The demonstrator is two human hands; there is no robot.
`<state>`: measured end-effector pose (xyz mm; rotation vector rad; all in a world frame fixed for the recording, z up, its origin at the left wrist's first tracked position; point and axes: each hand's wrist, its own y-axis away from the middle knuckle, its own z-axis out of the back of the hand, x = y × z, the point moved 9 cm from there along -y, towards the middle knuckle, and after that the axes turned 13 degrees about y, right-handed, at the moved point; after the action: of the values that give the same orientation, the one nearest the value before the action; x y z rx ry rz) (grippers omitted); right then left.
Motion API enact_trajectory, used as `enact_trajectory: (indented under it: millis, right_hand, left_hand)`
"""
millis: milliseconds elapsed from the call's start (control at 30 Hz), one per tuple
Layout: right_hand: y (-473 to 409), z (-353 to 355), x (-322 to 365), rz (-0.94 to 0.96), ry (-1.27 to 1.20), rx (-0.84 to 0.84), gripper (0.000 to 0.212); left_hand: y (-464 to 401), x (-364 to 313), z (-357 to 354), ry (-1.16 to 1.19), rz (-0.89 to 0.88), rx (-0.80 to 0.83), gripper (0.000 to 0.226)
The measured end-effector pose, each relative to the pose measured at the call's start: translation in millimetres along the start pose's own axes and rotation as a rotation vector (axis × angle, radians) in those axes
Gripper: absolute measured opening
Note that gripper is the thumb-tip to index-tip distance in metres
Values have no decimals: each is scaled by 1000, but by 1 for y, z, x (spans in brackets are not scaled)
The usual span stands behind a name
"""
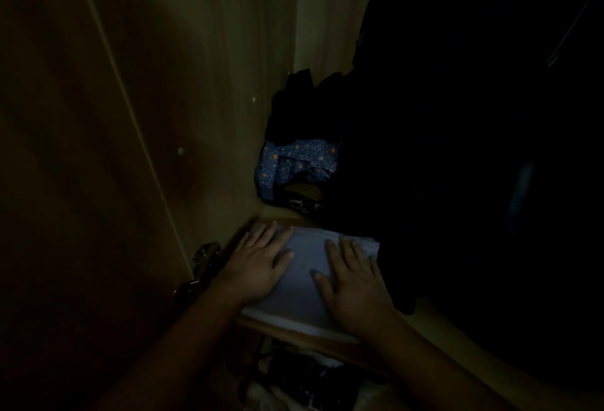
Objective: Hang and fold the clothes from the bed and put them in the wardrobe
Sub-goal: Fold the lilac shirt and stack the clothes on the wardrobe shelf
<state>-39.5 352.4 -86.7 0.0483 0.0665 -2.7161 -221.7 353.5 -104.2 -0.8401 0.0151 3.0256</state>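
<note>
A folded pale white garment [305,276] lies on a wooden wardrobe shelf [330,343] near its front left corner. My left hand [258,263] rests flat on the garment's left side with fingers straight. Flat on its right side lies my right hand [354,283], fingers spread. The scene is very dark.
Behind the garment sits a crumpled blue patterned cloth [295,162] with dark clothes [294,106] piled above it. Hanging dark clothing [457,149] fills the right. The wardrobe's wooden side wall [196,83] and a door hinge [201,266] stand at left. More clothes [294,381] lie on a lower level.
</note>
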Motion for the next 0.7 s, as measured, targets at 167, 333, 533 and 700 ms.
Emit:
enact_trajectory:
  millis: [167,333,533,700]
  right_hand:
    - [-8,-15,-7,-36,-150,49,102]
    - [-1,-8,-10,-71,-181,-6,83]
    - [25,26,-6,-20,-145,-82,74]
    - [86,61,-29,-72,-176,-128,64]
  left_hand:
    - [-2,0,0,21,16,13,57]
    - [-3,-5,1,-33,19,41,59]
    - [15,-37,24,-150,-63,-22,82]
    - [56,-73,17,-72,-93,-10,65]
